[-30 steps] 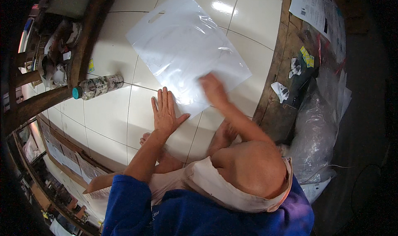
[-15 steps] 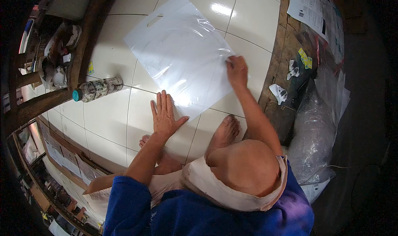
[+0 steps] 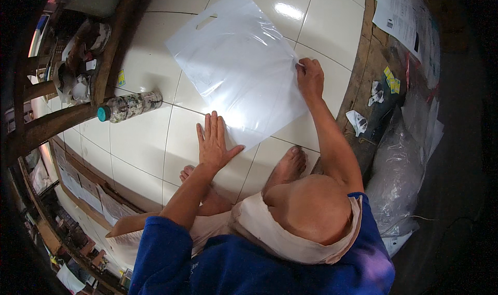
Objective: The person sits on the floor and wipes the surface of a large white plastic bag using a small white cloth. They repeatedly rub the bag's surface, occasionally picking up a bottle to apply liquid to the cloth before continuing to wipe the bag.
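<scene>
A white plastic bag (image 3: 233, 61) with a cut-out handle slot lies flat on the tiled floor (image 3: 137, 134), turned at an angle. My left hand (image 3: 212, 142) presses down with its fingers spread, partly on the tiles and with its thumb along the bag's near left edge. At the bag's right edge, my right hand (image 3: 311, 80) has its fingers curled and pinches the plastic. Shiny creases run through the bag near that pinch and along its upper right side.
A clear bottle (image 3: 129, 107) with a teal cap lies to the left, beside a wooden rack (image 3: 52, 126). On the right stands a wooden ledge (image 3: 358, 87) with crumpled scraps and yellow labels (image 3: 392, 80). Next to it is a bundle wrapped in clear plastic (image 3: 397, 176). My bare feet (image 3: 285, 165) are close by.
The whole view has shifted slightly, so everything sits a little further right. My hands keep about the same places on the bag, the left flat and the right pinching its edge.
</scene>
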Motion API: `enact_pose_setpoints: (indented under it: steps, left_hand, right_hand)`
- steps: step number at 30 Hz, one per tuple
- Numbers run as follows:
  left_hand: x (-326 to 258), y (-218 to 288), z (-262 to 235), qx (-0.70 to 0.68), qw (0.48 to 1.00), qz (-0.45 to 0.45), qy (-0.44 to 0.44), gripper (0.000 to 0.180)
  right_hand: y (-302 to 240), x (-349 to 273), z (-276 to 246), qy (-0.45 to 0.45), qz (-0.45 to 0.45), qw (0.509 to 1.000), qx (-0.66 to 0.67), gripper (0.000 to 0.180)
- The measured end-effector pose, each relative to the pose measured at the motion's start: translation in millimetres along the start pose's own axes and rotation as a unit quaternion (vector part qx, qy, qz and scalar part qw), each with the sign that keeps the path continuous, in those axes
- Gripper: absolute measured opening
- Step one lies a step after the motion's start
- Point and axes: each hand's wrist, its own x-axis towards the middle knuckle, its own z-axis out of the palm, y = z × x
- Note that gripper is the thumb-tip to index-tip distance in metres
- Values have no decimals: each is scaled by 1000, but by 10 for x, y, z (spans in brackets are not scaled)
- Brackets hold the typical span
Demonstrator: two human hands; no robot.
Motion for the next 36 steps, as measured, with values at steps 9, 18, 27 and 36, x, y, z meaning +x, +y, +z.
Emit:
enact_pose_setpoints:
  steps: [9,18,27,36]
  left_hand:
    - [41,0,78,-11,1000,16,15,115]
    - [-1,-24,38,-21,1000,1,7,116]
    - [-22,-39,38,-46,999,-2,5,113]
    - [-9,-34,26,-7,998,-25,-53,113]
  right_hand:
    - [-842,-1171,818,-253,-73,961,87,20]
    - [-94,316,107,64,-20,998,-20,10]
    - [-1150,-1015,617,-239,-89,954,154,22]
    - [-283,546,249,18,5,1000,-16,11]
